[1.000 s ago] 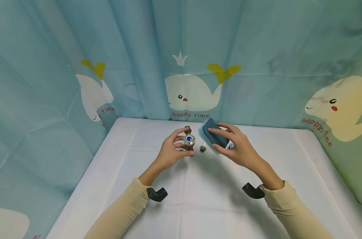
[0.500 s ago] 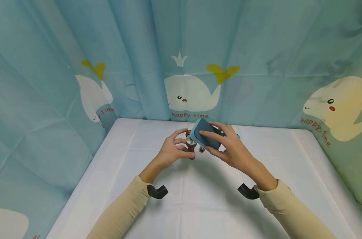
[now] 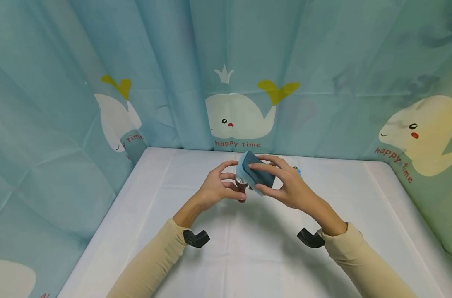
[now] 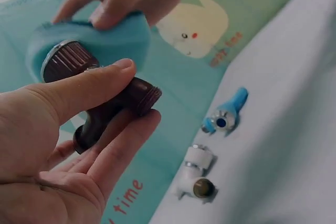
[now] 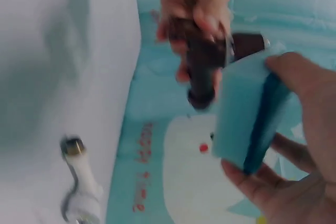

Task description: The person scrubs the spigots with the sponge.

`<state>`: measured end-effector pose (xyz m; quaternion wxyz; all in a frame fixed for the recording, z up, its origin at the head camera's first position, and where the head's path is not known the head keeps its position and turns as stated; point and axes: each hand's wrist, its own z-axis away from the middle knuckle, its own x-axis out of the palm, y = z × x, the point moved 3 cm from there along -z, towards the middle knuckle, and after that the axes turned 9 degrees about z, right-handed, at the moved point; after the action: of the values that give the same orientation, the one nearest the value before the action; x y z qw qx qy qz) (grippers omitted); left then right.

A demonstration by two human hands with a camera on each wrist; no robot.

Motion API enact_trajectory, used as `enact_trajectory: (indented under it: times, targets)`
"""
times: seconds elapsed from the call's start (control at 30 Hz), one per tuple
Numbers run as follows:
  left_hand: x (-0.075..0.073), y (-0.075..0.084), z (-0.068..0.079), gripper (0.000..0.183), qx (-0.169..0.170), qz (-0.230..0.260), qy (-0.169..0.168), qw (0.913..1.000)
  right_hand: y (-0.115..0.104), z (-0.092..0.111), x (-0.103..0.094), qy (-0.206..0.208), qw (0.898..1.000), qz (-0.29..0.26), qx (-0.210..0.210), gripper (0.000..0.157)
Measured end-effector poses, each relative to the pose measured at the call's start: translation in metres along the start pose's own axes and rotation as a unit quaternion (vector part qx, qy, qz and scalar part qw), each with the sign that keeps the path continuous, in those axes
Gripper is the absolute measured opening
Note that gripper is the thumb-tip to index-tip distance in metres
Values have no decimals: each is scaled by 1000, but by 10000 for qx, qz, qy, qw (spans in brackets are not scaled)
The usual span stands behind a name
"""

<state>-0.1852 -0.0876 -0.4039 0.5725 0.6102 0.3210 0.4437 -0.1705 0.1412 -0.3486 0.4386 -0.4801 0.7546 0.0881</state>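
In the head view my left hand (image 3: pixel 212 188) holds a brown angle valve (image 3: pixel 242 196) above the table, thumb and fingers at its ends. The left wrist view shows the thumb across its dark body (image 4: pixel 94 121) and its ribbed knob (image 4: pixel 71 61) rimmed in silver. A two-layer sponge (image 3: pixel 262 176), light blue with a darker blue face, is pinched between the thumb and fingers of my right hand (image 3: pixel 291 184). Its light side lies against the valve's knob end and hides part of it in the head view. Motion blurs the sponge in the left wrist view.
On the white table (image 3: pixel 226 252), beyond the hands, lie a white valve (image 4: pixel 195 174) with a brass-coloured end and a blue valve (image 4: pixel 223 119). A whale-print curtain (image 3: pixel 155 124) hangs close behind the table's back edge.
My right hand has carried the sponge left onto the valve, then slightly down. The valve has tilted, so its blue-centred knob face no longer shows in the head view.
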Motion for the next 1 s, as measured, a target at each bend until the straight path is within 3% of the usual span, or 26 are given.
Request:
enact_trajectory:
  times: [0.13, 0.23, 0.33, 0.47, 0.63, 0.87, 1.0]
  targets:
    - [0, 1, 0, 97, 1, -192, 86, 9998, -1, -4, -5, -110, 9998, 150, -56, 55]
    - [-1, 1, -1, 100, 57, -663, 147, 9977, -10, -7, -5, -352, 9984, 272, -338, 54]
    - [-1, 1, -2, 101, 234, -1305, 213, 9909, -14, -9, -4, -732, 9945, 556, -500, 51]
    - [-3, -1, -1, 99, 502, -2051, 366, 9768, -9, -10, -3, -962, 9911, 875, -279, 49]
    - [-4, -3, 0, 100, 658, -2226, 297, 9722, -10, -6, 1, -1082, 9918, 634, -263, 48]
    - [-8, -3, 2, 102, 604, -2448, 269, 9673, 13, 4, 4, -1062, 9929, 219, 486, 60]
    - [-15, -4, -1, 102, 554, -2721, 562, 9590, 27, 11, -2, -1061, 9899, -179, 924, 69]
